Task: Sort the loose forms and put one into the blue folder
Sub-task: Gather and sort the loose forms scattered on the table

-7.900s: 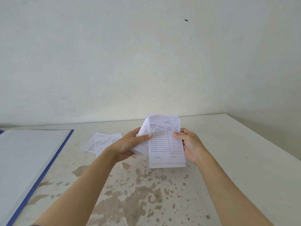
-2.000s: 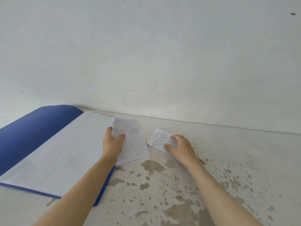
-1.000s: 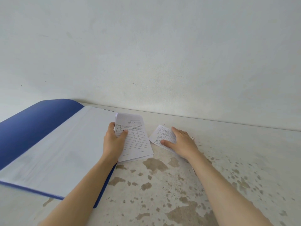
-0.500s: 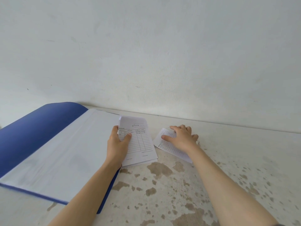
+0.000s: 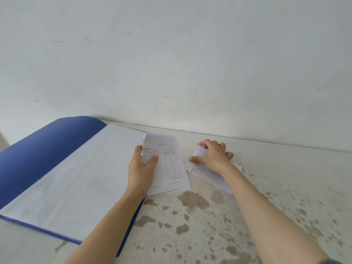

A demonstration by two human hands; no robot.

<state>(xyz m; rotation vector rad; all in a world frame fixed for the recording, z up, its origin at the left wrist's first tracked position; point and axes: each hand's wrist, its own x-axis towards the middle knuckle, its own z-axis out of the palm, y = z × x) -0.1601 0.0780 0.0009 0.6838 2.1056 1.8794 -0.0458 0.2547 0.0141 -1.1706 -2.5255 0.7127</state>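
Note:
The blue folder [image 5: 34, 157] lies open on the left of the table, its white inner page facing up. My left hand [image 5: 142, 168] grips a stack of ruled white forms [image 5: 169, 168] at the folder's right edge, thumb on the top sheet. To the right, my right hand [image 5: 213, 157] rests on the loose forms [image 5: 207, 176] lying on the table. Its fingers curl over their far edge, which is lifted and bent. Part of those sheets is hidden under the hand and wrist.
The white table [image 5: 285, 187] has brown stains across its near half. A plain white wall [image 5: 171, 63] rises just behind the folder and the forms.
My right hand has slid over the loose forms and curled its fingers on their far edge, lifting it. My left hand still holds the stack beside the folder.

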